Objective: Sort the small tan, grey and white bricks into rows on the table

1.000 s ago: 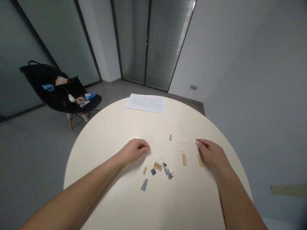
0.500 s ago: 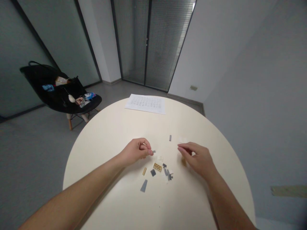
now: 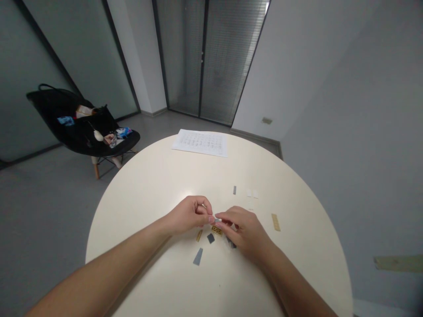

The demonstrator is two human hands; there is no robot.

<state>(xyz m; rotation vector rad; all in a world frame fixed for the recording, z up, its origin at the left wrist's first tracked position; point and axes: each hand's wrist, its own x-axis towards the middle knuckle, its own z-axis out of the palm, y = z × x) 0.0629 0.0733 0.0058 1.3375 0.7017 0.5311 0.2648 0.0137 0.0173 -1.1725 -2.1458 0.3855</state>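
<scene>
My left hand [image 3: 190,216] pinches a small grey toy brick piece [image 3: 217,219] between thumb and forefinger. From the other side, the thumb and fingertips of my right hand [image 3: 243,228] close on the same piece, so most of it is hidden. Just below lie a tan studded brick [image 3: 216,230], partly covered by my right thumb, and a dark grey square piece [image 3: 210,238]. A narrow tan piece [image 3: 199,235] and a grey wedge plate [image 3: 198,256] rest nearer to me. Several dark grey pieces [image 3: 232,243] are partly hidden under my right hand.
On the round cream table [image 3: 148,176], a tan plate [image 3: 276,222] lies at the right. Beyond my hands are a small grey piece [image 3: 234,190] and two white pieces [image 3: 255,194]. A printed sheet [image 3: 200,143] lies at the far edge. A black chair [image 3: 76,136] holding belongings stands left.
My right hand has moved left to meet the grey piece in my left hand, uncovering the white pieces and the tan plate. My left hand has shifted slightly toward me.
</scene>
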